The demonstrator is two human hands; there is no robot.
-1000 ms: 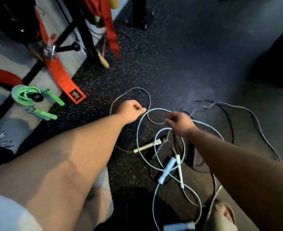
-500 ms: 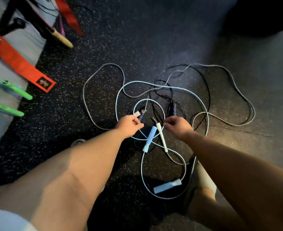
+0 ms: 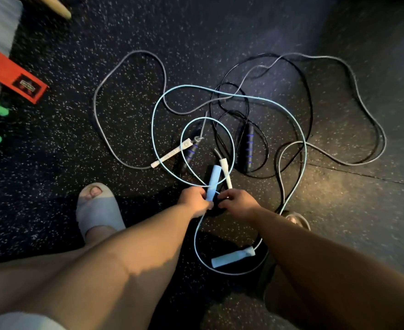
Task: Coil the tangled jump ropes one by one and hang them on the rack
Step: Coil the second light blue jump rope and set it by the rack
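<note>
One blue handle [image 3: 214, 179] pointed away from the left hand [image 3: 192, 202] clasping its near end; the right hand [image 3: 240, 204] curled just beside, its hold unclear.

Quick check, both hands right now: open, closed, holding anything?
Left hand: closed on the lower end of the blue handle.
Right hand: fingers curled by the white handle; whether it holds anything cannot be told.

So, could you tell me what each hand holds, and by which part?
The left hand grips the blue handle at its near end; the right hand cannot be told.
</note>
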